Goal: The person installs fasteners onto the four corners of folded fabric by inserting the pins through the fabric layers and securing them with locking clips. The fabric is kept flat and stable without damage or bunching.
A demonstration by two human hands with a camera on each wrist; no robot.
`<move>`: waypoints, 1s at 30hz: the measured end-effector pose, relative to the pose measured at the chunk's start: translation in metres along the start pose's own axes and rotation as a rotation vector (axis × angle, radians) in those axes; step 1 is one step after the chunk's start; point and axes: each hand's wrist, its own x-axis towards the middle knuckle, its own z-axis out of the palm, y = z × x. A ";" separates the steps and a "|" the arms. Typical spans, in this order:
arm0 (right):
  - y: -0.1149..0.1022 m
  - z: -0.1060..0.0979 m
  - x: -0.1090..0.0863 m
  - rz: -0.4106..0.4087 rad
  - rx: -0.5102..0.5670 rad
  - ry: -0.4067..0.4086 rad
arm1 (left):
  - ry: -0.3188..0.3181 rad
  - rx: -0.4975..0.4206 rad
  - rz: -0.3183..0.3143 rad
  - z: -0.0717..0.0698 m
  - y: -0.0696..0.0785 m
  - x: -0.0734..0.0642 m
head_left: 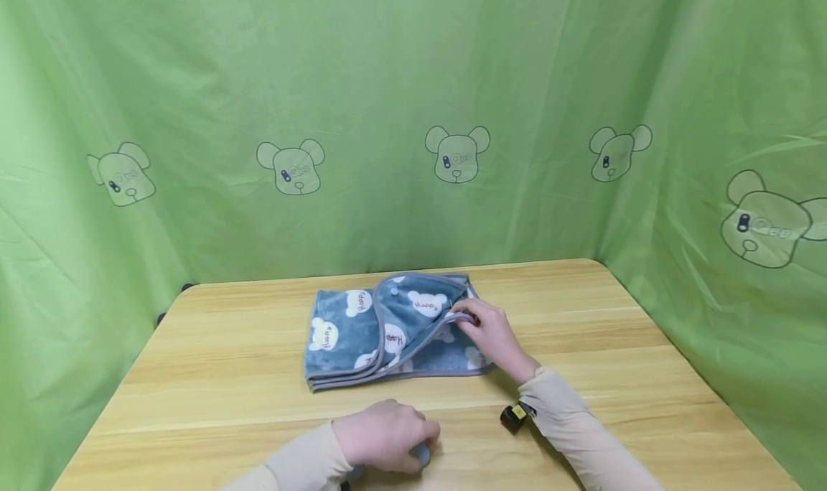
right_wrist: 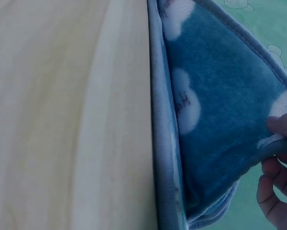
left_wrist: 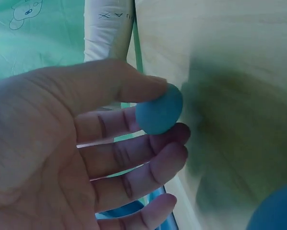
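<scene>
A folded blue plush blanket [head_left: 349,333], with white bear heads and grey edging, lies on the wooden table. At its right side my right hand [head_left: 492,333] pinches the edge of an upper layer and lifts it, leaving a fold open beneath. The right wrist view shows the thumb above the raised blanket [right_wrist: 230,96] edge and fingers below it. Nearer the front, my left hand [head_left: 388,435] holds a small blue ball [left_wrist: 160,110] between thumb and fingertips, low over the table. Another blue rounded thing [left_wrist: 278,211] is partly visible at that view's lower corner.
The wooden table [head_left: 226,347] has green curtains [head_left: 388,218] printed with bear heads behind it and at both sides. A black device [head_left: 513,418] with a yellow label hangs at the right wrist, just above the tabletop.
</scene>
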 end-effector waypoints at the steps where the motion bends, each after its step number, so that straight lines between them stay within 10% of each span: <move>1: 0.000 0.000 0.000 0.001 -0.001 0.000 | 0.007 0.006 -0.009 -0.001 0.000 0.001; 11: 0.002 0.000 0.000 -0.021 -0.008 0.006 | 0.117 0.014 0.049 -0.019 -0.016 0.004; 30: 0.001 -0.001 -0.001 -0.024 -0.005 0.002 | 0.320 -0.245 -0.140 -0.057 -0.059 0.020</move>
